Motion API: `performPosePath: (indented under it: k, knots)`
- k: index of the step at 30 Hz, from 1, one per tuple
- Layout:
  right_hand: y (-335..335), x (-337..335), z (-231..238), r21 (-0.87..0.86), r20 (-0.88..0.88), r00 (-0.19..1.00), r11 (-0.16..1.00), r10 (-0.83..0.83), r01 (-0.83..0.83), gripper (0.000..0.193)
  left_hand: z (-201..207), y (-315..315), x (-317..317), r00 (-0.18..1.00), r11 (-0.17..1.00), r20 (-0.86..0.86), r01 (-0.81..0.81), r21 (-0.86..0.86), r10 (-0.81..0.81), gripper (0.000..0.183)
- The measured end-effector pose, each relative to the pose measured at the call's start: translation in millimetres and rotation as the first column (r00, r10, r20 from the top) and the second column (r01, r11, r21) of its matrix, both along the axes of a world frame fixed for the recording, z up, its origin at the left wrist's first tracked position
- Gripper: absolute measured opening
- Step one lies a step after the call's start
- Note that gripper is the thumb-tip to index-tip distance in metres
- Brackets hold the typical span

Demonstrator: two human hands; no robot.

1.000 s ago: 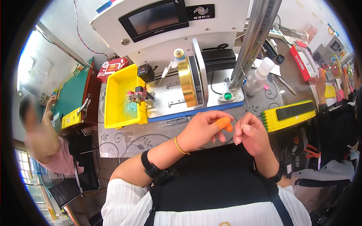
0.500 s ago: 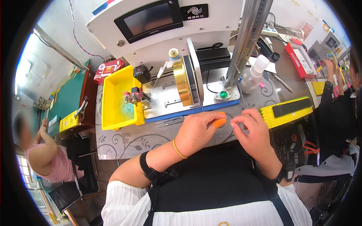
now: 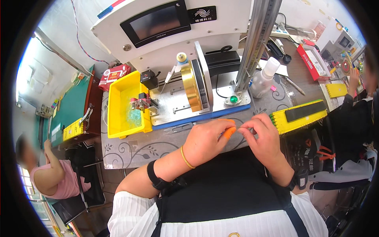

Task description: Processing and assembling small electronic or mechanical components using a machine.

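My left hand (image 3: 207,139) is held over the front edge of the table, thumb and finger pinched together and covered with orange finger cots (image 3: 226,135). Close to its right, my right hand (image 3: 261,136) also pinches with thumb and index finger. The fingertips almost meet. Whatever is between them is too small to make out. Beyond the hands stands a winding machine with a gold wheel (image 3: 191,87) and a green button (image 3: 233,99). Just past my left hand, metal tweezers (image 3: 178,128) lie on the table.
A yellow bin (image 3: 113,112) with tangled pale-green threads (image 3: 134,117) sits left of the machine. To the right are a clear bottle (image 3: 261,83), a yellow tray with a black pad (image 3: 304,112) and a red box (image 3: 312,63). Other people sit at both sides.
My fingertips have shifted slightly, and the thin dark bit seen between them earlier is no longer distinct. The person at the left has lowered their arms a little.
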State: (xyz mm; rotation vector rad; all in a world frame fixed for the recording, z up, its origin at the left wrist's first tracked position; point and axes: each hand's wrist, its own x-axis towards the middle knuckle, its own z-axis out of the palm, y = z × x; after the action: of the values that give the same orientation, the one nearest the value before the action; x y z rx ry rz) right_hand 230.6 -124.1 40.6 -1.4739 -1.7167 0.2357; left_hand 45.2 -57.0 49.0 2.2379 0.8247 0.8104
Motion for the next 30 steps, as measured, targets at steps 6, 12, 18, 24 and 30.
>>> performPosePath:
  k: [6,12,18,24,30]
  knots:
    - [2,-5,6,-0.041,-0.130,0.990,0.998,0.049,-0.055,0.014,1,1,-5,1.000,0.999,0.019,0.025,-0.035,-0.025,0.013]
    - [3,3,-1,-0.266,-0.430,0.900,0.943,0.072,-0.203,0.013,-5,1,-9,0.998,1.000,0.068,0.013,0.026,-0.015,0.015]
    - [5,-2,-1,-0.282,-0.480,0.874,0.929,0.081,-0.241,0.015,0,1,-11,1.000,0.983,0.026,0.012,0.183,-0.017,0.016]
    - [6,-5,-8,-0.291,-0.613,0.788,0.910,0.061,-0.296,0.017,-1,1,-13,0.995,0.995,0.102,-0.020,0.097,0.010,0.016]
    - [3,-10,-8,-0.282,-0.637,0.768,0.910,0.059,-0.303,0.013,0,-2,-17,0.994,0.989,0.108,0.000,0.149,-0.016,0.021]
